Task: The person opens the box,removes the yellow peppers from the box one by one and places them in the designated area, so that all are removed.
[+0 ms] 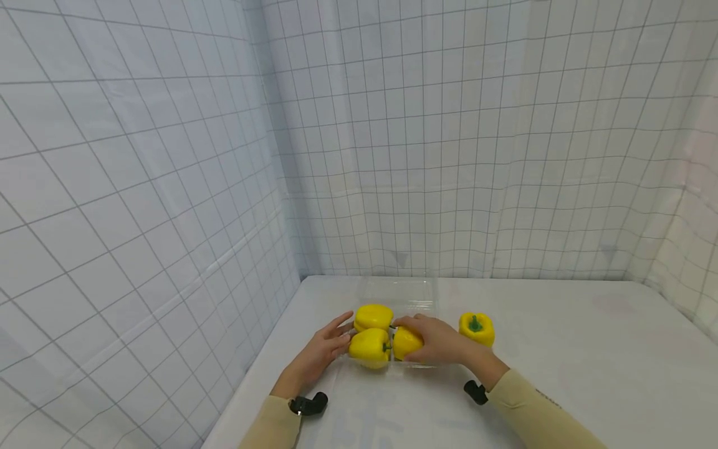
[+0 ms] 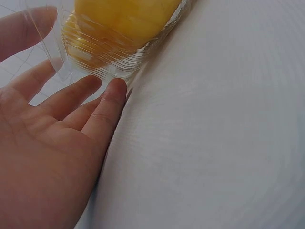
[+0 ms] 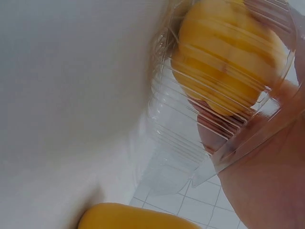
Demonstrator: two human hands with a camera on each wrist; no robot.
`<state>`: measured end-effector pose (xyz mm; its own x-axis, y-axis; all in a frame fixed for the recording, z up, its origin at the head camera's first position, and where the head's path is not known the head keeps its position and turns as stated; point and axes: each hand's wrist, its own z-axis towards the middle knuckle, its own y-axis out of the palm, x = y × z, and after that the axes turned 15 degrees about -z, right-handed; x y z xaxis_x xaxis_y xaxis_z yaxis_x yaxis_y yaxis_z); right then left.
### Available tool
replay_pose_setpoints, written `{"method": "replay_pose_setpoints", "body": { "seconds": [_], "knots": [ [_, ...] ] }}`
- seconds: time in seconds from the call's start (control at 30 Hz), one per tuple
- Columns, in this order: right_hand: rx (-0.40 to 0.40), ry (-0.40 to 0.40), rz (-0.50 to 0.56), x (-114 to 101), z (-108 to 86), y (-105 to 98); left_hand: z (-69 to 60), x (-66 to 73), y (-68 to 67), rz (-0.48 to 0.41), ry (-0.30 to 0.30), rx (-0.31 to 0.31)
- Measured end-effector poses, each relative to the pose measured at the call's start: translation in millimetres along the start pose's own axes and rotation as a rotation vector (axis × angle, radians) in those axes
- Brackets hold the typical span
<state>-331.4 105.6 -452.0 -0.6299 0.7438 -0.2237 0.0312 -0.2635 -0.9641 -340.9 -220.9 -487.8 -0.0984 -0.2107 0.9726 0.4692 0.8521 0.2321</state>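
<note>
On my feed, a clear container (image 1: 415,365) between the hands holds three yellow peppers (image 1: 369,345). The right hand (image 1: 442,340) grips the nearest pepper (image 1: 406,344), long axis crosswise, stem end toward the left hand (image 1: 321,354), whose fingers extend loosely.

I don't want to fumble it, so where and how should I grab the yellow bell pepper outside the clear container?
Probably grip the yellow bell pepper by its rounded sides, coming from above with the nearer right hand once it's free. The green stem faces up toward the head camera, so the sides look reachable; the small stem offers little hold.
</note>
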Motion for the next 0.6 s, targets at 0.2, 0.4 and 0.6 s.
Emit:
{"method": "replay_pose_setpoints", "body": {
  "seconds": [0.2,0.4,0.6],
  "knots": [
    [-0.003,0.005,0.022,0.6,-1.2,0.4,-0.4,-1.2,0.7,-0.004,0.001,-0.001],
    [0.013,-0.010,0.044,0.4,-3.9,-2.6,0.5,-1.5,0.0,-0.004,-0.004,0.000],
    [0.011,-0.017,0.053,1.8,-4.6,-4.8,1.3,-1.8,-1.1,0.008,-0.001,0.000]
  ]
}}
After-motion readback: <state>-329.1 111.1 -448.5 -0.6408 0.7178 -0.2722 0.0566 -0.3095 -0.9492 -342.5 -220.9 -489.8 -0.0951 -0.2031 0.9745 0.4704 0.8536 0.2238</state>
